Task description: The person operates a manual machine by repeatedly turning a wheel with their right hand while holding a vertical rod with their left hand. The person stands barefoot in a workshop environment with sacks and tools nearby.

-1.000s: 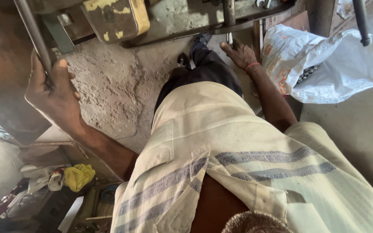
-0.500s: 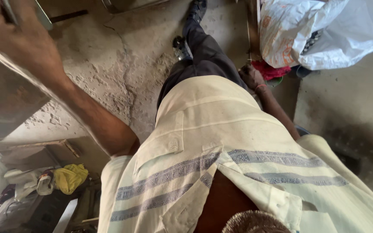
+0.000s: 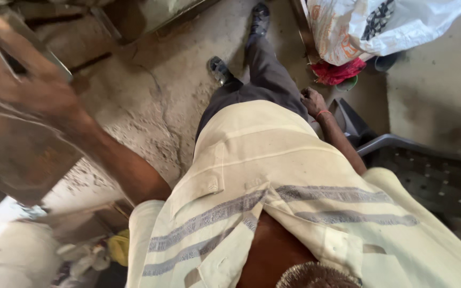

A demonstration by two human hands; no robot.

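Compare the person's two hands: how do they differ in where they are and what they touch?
The left hand is raised and blurred, against a brown metal panel; the right hand hangs low and sharp beside the thigh, above a dark plastic chair. The right wrist wears an orange band; the left shows none. Both are bare.

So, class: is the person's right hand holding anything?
No: the right hand rests empty by the thigh, beside the grey plastic chair.

One head-worn camera looks steeply down, close over the person's shirt (image 3: 273, 176).
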